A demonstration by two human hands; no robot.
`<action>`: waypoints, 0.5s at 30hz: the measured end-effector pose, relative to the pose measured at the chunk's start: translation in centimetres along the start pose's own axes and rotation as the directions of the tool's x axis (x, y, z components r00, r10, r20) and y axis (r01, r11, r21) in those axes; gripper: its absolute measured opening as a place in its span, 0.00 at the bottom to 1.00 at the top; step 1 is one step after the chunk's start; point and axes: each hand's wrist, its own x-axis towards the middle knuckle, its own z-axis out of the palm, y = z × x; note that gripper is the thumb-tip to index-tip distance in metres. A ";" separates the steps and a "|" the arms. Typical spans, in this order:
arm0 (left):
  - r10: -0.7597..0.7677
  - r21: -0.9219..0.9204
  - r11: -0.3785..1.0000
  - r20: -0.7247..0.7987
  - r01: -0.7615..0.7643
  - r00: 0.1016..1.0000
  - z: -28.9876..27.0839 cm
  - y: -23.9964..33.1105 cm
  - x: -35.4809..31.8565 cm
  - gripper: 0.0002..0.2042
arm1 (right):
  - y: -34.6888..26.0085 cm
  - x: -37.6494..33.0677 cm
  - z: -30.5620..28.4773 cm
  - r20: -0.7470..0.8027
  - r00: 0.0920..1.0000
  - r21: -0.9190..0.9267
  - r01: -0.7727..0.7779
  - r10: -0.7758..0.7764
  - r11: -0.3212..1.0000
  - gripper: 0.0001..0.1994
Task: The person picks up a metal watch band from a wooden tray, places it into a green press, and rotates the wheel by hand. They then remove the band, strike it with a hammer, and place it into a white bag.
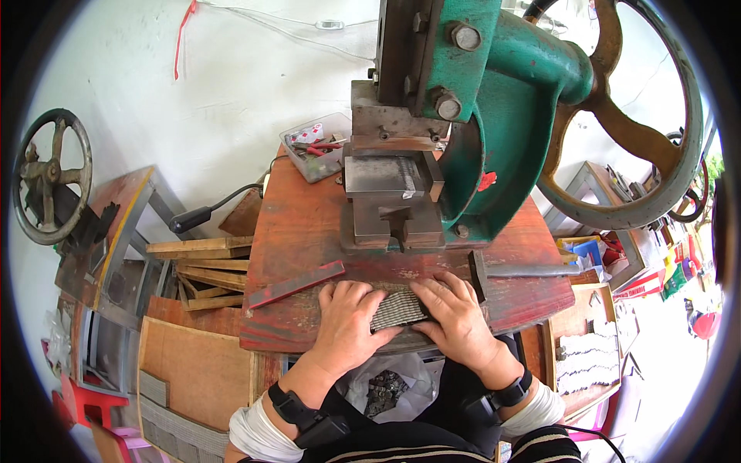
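Observation:
My left hand (345,322) and my right hand (457,318) grip a grey ridged bundle (398,310) from its two ends, near the table's front edge. It looks like thin metal strips packed side by side. Fingers and thumbs are closed on it, so its ends are hidden. Just beyond stands a green hand press (505,147), with a steel die block (374,176) under its ram. A red-and-dark flat bar (297,285) lies left of my left hand. Beside my right hand is a dark metal bar (478,275).
A large handwheel (567,131) juts out at the right. A grey rod (532,271) crosses the reddish table (270,208). Behind sits a plastic box (315,166) of tools. Below the edge hangs a bag (421,378) with metal scraps. Wooden trays (204,351) flank me.

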 end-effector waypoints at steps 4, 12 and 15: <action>-0.011 -0.079 0.997 0.043 0.015 0.999 -0.6 -0.1 0.2 0.30 | 1.8 0.6 0.0 0.026 0.999 0.328 -0.032 0.025 0.944 0.38; -0.025 -0.032 0.999 0.040 0.027 0.999 -0.5 0.6 0.4 0.32 | 0.1 -0.2 0.0 0.205 0.972 -0.135 -0.090 0.117 0.987 0.52; -0.036 -0.016 0.999 0.027 0.037 0.999 -0.4 0.8 0.5 0.32 | -0.7 0.2 0.4 0.242 0.960 -0.165 -0.102 0.140 0.981 0.53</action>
